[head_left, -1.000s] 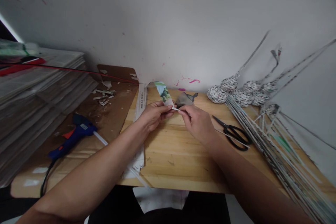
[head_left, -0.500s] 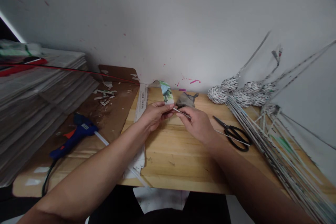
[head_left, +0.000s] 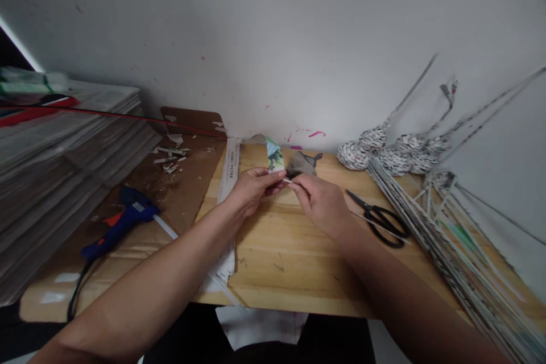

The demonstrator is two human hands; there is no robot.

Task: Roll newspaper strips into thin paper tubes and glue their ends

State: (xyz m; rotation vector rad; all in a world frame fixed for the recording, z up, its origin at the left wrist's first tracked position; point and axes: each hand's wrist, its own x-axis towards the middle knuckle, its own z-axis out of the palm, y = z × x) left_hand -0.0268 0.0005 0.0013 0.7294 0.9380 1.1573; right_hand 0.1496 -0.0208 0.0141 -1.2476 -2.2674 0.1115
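Note:
Over the wooden table, my left hand (head_left: 252,189) pinches a printed paper strip (head_left: 275,159), whose blue and green length curls up and away toward the wall. My right hand (head_left: 321,198) has its thumb and fingers closed on a thin rod (head_left: 288,180) close to my left fingertips. The lower end of the strip meets this rod, though fingers hide much of the contact. Behind my right wrist the rod's thin line shows again, reaching over the black-handled scissors (head_left: 381,220). A crumpled grey cloth (head_left: 302,164) lies just beyond my fingers.
A blue glue gun (head_left: 121,220) rests on brown cardboard (head_left: 179,199) at the left, beside stacked newspapers (head_left: 85,142). Paper scraps (head_left: 170,157) lie behind it. At the right are woven paper balls (head_left: 354,155) and a bundle of rolled paper sticks (head_left: 409,213).
The paper strip has shifted slightly right with my left fingertips. My right fingers have moved a little closer to the left ones, and less of the rod shows between them.

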